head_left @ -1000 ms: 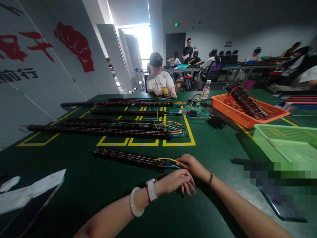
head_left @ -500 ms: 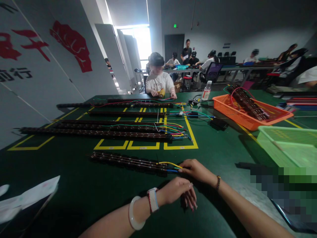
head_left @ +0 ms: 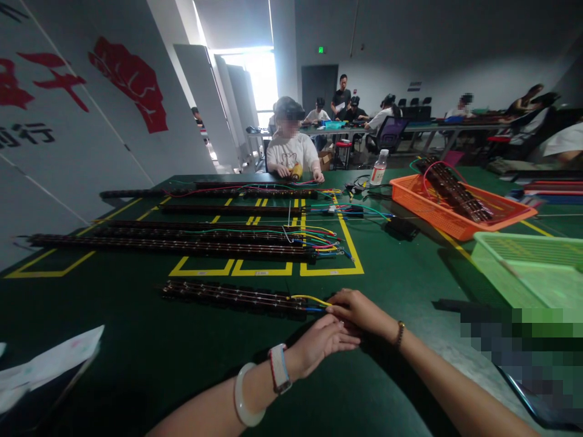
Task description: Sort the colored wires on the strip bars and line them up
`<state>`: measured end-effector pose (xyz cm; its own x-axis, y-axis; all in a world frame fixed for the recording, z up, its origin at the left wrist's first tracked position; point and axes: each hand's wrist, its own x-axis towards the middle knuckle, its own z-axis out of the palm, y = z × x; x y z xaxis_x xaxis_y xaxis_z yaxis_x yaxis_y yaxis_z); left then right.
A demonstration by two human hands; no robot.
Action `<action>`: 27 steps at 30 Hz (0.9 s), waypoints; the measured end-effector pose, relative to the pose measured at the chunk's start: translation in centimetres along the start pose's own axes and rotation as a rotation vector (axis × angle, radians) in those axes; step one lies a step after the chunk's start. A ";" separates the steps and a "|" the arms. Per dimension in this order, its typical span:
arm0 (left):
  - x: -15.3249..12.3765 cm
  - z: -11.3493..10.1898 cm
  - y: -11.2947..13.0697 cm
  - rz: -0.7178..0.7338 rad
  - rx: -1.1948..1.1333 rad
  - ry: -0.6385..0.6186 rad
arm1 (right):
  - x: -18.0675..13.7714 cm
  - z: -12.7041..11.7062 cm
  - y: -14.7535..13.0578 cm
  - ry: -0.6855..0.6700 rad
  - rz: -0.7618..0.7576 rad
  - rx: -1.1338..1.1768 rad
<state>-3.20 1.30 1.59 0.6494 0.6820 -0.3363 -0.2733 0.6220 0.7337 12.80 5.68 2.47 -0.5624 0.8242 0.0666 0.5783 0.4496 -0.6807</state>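
A short dark strip (head_left: 232,297) lies on the green table in front of me, with yellow, green and blue wires (head_left: 314,300) coming out of its right end. My right hand (head_left: 359,311) rests at that end, its fingertips closed on the wires. My left hand (head_left: 321,343), with a watch and a pale bangle on the wrist, lies just in front of it, fingers stretched out and touching my right hand. It holds nothing.
Longer dark strips (head_left: 173,244) with coloured wires lie across yellow floor-tape boxes further back. An orange basket (head_left: 414,197) of strips and a green basket (head_left: 523,261) stand at the right. Paper sheets (head_left: 50,364) lie at the left. A person (head_left: 291,149) works at the table's far end.
My left hand has lifted its drooping fingers and slid forward against my right hand. My right hand has stayed at the strip's wires.
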 end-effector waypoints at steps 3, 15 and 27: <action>-0.2 0.0 0.1 -0.019 0.065 -0.011 | 0.3 -0.5 0.4 -0.014 -0.038 0.041; -0.3 -0.2 0.3 -0.011 0.077 -0.078 | 2.0 -1.0 2.0 0.074 -0.146 -0.210; 0.1 -0.6 -0.1 -0.011 0.066 -0.101 | 1.8 -1.4 0.8 -0.204 -0.003 0.050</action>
<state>-3.53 1.60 1.14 0.7215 0.6309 -0.2854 -0.2207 0.6002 0.7688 13.09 8.04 3.11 -0.6750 0.7338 -0.0768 0.5491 0.4300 -0.7167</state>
